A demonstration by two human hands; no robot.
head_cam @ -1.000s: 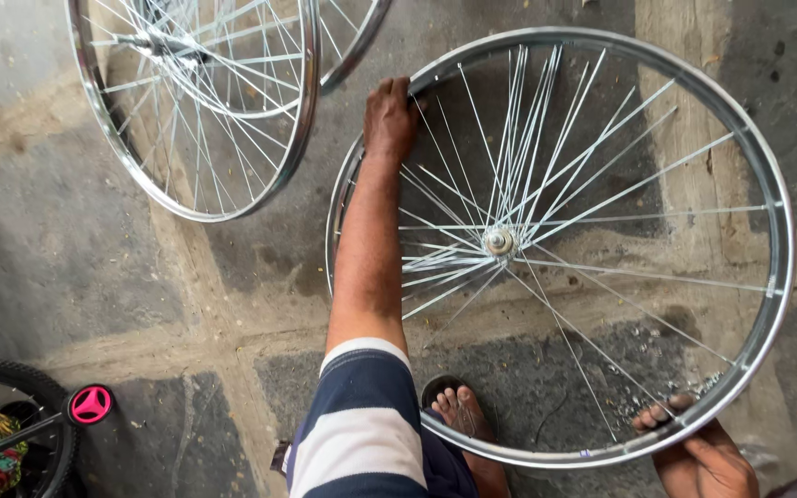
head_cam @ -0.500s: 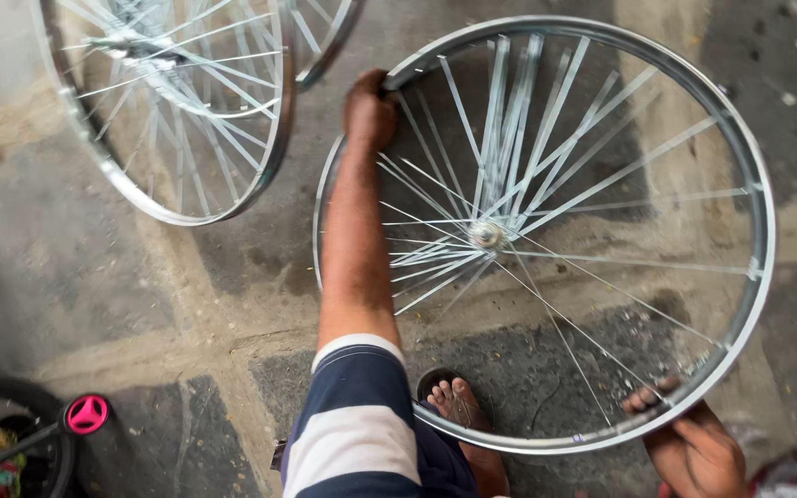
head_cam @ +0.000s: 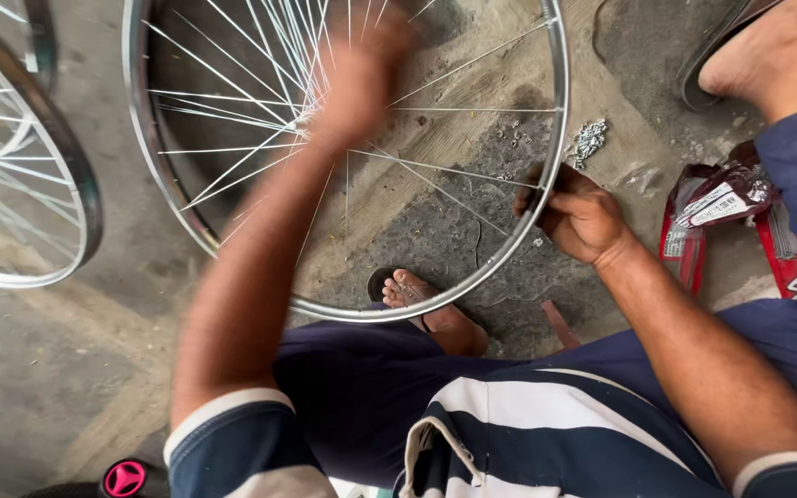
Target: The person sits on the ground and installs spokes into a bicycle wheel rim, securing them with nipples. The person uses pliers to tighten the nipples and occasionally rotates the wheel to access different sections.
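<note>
The right hand [head_cam: 578, 214] grips the rim of the silver spoked bicycle wheel [head_cam: 560, 111] on the concrete floor [head_cam: 39, 369]; the blurred left hand [head_cam: 362, 74] is over its spokes.

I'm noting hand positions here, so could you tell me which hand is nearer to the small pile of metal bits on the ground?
Right. The right hand grips the wheel rim just below the pile of metal bits; the blurred left hand is over the spokes near the hub, farther away.

Single head-worn camera, looking steeply down from close above the person's lap, striped shirt at the bottom edge, spoked wheel rim [head_cam: 560, 138] filling the upper frame, concrete floor [head_cam: 39, 369] beneath.
</note>
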